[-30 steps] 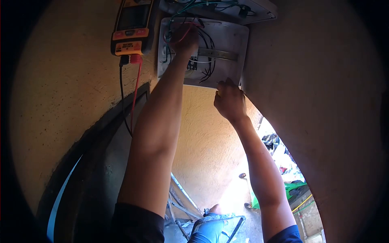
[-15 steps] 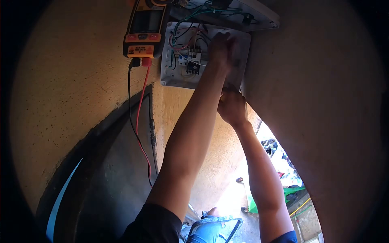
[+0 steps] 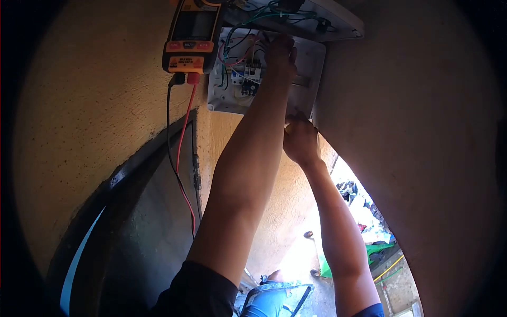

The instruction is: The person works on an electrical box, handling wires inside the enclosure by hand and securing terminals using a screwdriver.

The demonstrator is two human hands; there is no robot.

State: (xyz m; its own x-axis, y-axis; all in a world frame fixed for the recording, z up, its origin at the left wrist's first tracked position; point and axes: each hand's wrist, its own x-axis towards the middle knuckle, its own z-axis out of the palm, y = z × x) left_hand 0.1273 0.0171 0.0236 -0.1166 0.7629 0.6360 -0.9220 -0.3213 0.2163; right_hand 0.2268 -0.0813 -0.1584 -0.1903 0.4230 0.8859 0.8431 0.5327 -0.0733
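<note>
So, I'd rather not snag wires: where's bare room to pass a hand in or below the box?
Inside the box, a strip between the left hand and the right side is bare but for a rail. Below, bare yellow wall shows between left forearm and right forearm. Crowded: the box's left half, with wires and electrical modules.

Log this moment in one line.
Left hand: inside open box, grip unclear | Right hand: near box's lower edge, grip unclear | Multimeter: left of box, leads plugged in
</note>
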